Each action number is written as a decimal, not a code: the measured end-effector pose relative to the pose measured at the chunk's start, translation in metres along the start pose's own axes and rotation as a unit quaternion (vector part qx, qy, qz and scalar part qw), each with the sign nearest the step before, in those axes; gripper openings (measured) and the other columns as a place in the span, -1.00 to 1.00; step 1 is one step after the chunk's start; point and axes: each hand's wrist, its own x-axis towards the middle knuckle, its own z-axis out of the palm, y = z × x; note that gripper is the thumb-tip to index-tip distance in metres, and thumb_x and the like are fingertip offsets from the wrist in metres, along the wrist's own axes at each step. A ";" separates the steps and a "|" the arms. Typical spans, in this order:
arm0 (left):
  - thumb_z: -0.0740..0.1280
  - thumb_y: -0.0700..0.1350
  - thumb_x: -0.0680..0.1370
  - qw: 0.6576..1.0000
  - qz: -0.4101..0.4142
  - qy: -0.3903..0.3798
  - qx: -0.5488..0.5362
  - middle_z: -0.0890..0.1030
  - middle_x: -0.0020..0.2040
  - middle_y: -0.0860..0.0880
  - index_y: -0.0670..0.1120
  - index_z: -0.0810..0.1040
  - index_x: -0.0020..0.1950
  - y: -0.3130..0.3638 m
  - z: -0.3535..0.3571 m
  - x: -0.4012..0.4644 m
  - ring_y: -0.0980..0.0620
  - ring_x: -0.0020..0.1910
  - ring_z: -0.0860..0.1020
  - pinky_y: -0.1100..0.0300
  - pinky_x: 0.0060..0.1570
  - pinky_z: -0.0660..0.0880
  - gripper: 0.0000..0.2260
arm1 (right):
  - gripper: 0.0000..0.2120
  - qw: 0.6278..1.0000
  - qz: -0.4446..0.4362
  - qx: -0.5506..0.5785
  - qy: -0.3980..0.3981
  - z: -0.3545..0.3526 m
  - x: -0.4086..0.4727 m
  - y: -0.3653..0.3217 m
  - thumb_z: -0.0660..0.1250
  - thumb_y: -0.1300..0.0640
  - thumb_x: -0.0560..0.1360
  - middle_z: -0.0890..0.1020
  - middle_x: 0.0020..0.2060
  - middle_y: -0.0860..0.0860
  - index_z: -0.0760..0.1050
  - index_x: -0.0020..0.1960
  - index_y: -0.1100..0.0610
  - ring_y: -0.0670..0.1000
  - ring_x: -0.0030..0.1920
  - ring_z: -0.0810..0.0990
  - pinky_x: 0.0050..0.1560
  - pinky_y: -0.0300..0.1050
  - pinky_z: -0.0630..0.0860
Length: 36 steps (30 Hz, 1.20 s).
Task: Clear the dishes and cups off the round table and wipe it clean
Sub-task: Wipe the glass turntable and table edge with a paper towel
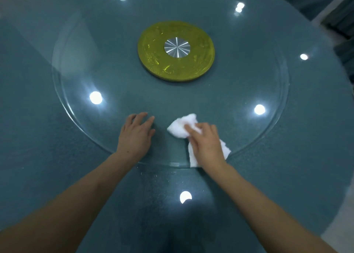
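Two hands: both on the glass, no dishes or cups visible anywhere on it.
Table: round teal-green table with a glossy top, ceiling lights mirrored in it; clearing step judged complete, wiping in hand.
Turntable: clear round glass turntable lying on the table, its near rim passing under both wrists.
Hub: yellow-green disc with a brushed silver metal centre, well beyond the hands, toward the far side.
Left hand: flat, palm down, fingers spread and relaxed on the glass; holds nothing, likely steadying the turntable.
Right hand: fingers curled over and pressing down on the cloth.
Cloth: crumpled white cloth, under the right hand, on the near edge of the turntable; bunched end sticks out up-left toward the left hand, a tail trails back over the rim.
Key relation: unwiped glass lies ahead and to either side; right hand nearer.
Writing: none legible.
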 end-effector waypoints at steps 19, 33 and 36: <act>0.27 0.14 0.65 0.999 -0.034 0.017 0.018 0.28 0.60 -0.04 0.03 0.37 0.57 0.003 -0.009 0.041 -0.17 0.52 0.26 -0.11 0.47 0.28 -0.50 | -0.61 0.995 -0.102 -0.019 -0.013 -0.011 0.000 0.042 0.45 0.26 0.52 0.60 0.24 0.13 0.62 0.32 0.04 0.22 0.06 0.51 0.07 0.07 0.46; 0.42 0.04 0.58 0.998 0.023 0.051 0.024 0.44 0.50 -0.17 -0.06 0.48 0.50 -0.020 0.009 0.047 -0.33 0.30 0.47 -0.18 0.34 0.45 -0.50 | -0.72 0.999 -0.033 -0.014 0.038 0.022 0.141 0.048 0.34 0.26 0.57 0.63 0.21 0.15 0.66 0.24 0.08 0.22 -0.03 0.46 0.07 -0.05 0.37; 0.41 0.01 0.60 0.999 0.029 0.037 0.018 0.40 0.54 -0.13 -0.05 0.43 0.54 -0.027 0.005 0.047 -0.30 0.35 0.42 -0.14 0.39 0.39 -0.48 | -0.68 0.981 -0.179 0.020 -0.070 0.001 0.065 0.046 0.33 0.22 0.59 0.59 0.30 0.13 0.62 0.31 0.06 0.16 -0.03 0.43 0.07 -0.03 0.40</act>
